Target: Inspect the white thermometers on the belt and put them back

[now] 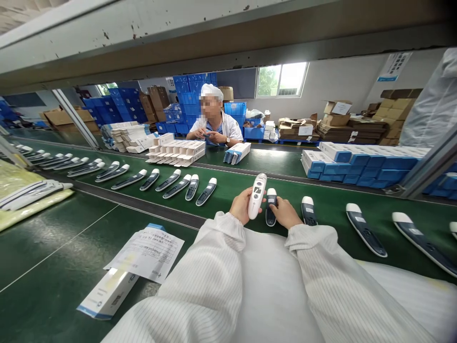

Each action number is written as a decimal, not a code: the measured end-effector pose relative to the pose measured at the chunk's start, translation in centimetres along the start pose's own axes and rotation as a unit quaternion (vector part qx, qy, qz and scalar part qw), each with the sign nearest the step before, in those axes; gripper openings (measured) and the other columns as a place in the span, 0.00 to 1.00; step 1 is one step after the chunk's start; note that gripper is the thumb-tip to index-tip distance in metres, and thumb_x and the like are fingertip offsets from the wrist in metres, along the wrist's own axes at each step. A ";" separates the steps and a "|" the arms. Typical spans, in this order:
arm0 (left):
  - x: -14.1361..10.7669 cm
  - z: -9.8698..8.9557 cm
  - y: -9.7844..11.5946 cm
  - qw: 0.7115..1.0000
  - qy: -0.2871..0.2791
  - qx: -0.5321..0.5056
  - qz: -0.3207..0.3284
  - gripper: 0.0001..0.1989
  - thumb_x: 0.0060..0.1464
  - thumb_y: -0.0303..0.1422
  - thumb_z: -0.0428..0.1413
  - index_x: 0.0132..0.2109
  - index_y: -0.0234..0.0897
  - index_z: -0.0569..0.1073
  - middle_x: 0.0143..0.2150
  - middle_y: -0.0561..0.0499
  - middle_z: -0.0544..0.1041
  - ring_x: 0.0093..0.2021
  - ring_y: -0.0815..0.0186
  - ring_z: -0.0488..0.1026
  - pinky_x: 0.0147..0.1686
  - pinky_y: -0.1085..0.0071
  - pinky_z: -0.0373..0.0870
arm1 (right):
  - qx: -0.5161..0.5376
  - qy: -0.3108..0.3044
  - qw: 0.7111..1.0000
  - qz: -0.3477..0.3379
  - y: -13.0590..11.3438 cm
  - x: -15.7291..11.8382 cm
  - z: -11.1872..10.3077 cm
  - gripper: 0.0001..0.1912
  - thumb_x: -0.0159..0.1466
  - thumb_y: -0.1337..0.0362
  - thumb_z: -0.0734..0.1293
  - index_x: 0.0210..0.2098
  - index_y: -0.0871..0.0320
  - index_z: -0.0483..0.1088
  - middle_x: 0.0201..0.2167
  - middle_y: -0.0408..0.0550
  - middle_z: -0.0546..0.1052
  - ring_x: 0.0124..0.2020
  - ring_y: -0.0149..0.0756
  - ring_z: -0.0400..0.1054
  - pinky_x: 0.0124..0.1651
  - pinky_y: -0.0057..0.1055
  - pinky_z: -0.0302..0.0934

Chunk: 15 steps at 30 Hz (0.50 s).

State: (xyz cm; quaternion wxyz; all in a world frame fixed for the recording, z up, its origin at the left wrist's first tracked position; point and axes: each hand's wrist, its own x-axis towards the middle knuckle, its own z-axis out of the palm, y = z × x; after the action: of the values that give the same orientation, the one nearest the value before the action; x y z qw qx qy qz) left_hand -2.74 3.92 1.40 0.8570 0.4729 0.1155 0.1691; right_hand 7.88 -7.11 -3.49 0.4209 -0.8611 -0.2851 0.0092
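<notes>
My left hand (243,205) grips a white handheld digital thermometer (257,196) upright, its display facing me. My right hand (284,213) sits just right of it, with fingers closed over a navy-and-white thermometer (270,212) lying on the green conveyor belt (228,190). More of these navy devices lie in a slanted row on the belt, such as one (308,211) right beside my right hand and another (206,192) to the left. My white striped sleeves cover the lower foreground.
A printed sheet (146,253) and a white box (109,293) lie on the near belt at left. Across the line, a seated co-worker (214,121) in a white cap handles something small. Stacked white cartons (176,152) and blue-and-white boxes (360,164) stand on the far belt. An overhead metal beam (178,43) crosses the top.
</notes>
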 end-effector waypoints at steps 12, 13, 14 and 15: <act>0.6 0.7 -1.3 0.992 0.031 0.080 0.088 0.10 0.47 0.27 0.55 0.40 0.36 0.73 0.43 0.47 0.75 0.41 0.64 0.71 0.34 0.72 0.67 | 0.424 -0.112 0.899 -0.015 -3.7 -1.2 -1.3 0.15 0.55 0.53 0.66 0.38 0.54 0.70 0.32 0.43 0.74 0.32 0.34 0.66 0.31 0.28 0.57; 0.7 0.3 -0.8 0.986 0.041 0.130 0.096 0.09 0.49 0.28 0.54 0.40 0.37 0.73 0.44 0.46 0.75 0.43 0.62 0.71 0.36 0.70 0.68 | 0.452 -0.125 0.883 -0.006 -3.7 -1.3 -1.4 0.15 0.53 0.54 0.67 0.38 0.53 0.71 0.34 0.43 0.75 0.33 0.33 0.66 0.31 0.28 0.58; 0.8 -0.2 -0.2 0.971 0.060 0.201 0.115 0.09 0.50 0.28 0.54 0.40 0.37 0.73 0.45 0.45 0.74 0.46 0.59 0.70 0.39 0.67 0.68 | 0.474 -0.138 0.869 0.002 -3.7 -1.4 -1.5 0.15 0.53 0.54 0.68 0.38 0.53 0.72 0.35 0.43 0.75 0.34 0.34 0.67 0.32 0.28 0.58; 0.8 -1.0 0.4 0.943 0.091 0.287 0.144 0.10 0.51 0.28 0.54 0.42 0.38 0.72 0.49 0.44 0.73 0.51 0.56 0.67 0.44 0.64 0.66 | 0.490 -0.149 0.859 0.006 -3.7 -1.4 -1.7 0.15 0.52 0.55 0.69 0.38 0.52 0.72 0.37 0.43 0.76 0.36 0.35 0.68 0.32 0.28 0.59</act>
State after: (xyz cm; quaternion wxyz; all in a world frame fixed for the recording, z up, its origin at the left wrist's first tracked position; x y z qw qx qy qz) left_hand -2.43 5.20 1.22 0.6374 0.6930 0.1671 0.2925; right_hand 5.31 -7.24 -0.05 0.7408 -0.5335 -0.2981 0.2787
